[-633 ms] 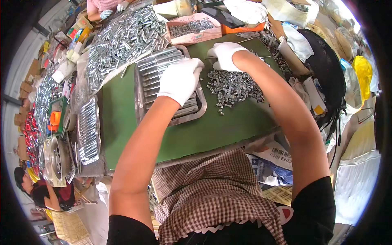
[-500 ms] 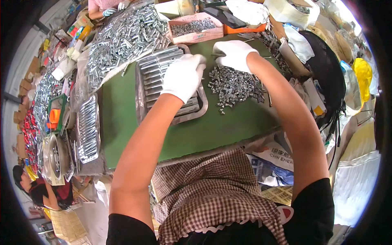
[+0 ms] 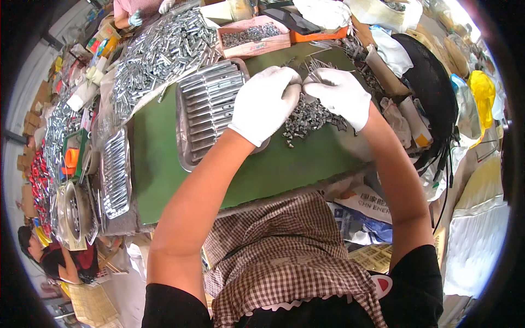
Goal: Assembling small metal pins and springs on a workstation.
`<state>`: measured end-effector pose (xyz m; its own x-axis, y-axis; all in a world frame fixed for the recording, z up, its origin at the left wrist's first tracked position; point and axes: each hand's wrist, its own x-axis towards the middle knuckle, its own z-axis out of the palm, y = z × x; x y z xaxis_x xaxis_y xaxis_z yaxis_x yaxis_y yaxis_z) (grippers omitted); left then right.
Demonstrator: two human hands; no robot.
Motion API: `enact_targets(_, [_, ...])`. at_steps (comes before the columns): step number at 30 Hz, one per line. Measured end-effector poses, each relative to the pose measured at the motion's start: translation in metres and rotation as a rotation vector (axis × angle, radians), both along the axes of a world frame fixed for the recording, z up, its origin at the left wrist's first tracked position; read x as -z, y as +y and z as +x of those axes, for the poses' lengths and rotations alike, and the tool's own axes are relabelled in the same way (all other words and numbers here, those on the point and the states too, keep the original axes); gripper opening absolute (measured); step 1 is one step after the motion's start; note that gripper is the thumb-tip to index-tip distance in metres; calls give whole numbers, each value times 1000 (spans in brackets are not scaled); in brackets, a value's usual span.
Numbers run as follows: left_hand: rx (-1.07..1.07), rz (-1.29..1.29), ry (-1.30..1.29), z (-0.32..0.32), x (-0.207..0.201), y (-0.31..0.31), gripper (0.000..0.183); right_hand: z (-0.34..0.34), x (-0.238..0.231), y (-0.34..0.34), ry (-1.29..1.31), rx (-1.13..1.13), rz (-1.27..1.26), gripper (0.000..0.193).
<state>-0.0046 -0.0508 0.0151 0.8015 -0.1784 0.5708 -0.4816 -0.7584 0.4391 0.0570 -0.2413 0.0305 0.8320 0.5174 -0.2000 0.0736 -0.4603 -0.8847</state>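
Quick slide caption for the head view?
Gloved left hand and right hand meet above small metal parts beside a metal tray.

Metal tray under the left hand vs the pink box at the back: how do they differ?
The metal tray is silvery, shallow and round-cornered; the pink box is cardboard with straight walls. The tray holds long metal pieces laid in neat rows; the box holds a loose grey heap of small parts. The left hand overlaps the tray; nothing touches the box. Both sit on the green mat.
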Motion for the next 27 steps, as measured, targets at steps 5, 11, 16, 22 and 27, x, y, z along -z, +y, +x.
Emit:
enact_targets(5, [17,-53,265,2,13,-1,16,-16,28,-6,-604,-65,-105,27])
enact_targets(11, [-46,317,290,2,26,-8,12,-42,42,-17,-704,-25,-268,19])
enact_targets(16, [70,210,121,-1,13,-3,12,-50,35,-22,-613,46,-98,19])
enact_targets(22, [176,23,41,-9,-14,-8,15,-40,16,-14,-467,138,145,23])
enact_targets(27, [98,-36,182,-13,-11,-9,15,-47,19,-5,-489,147,93,24])
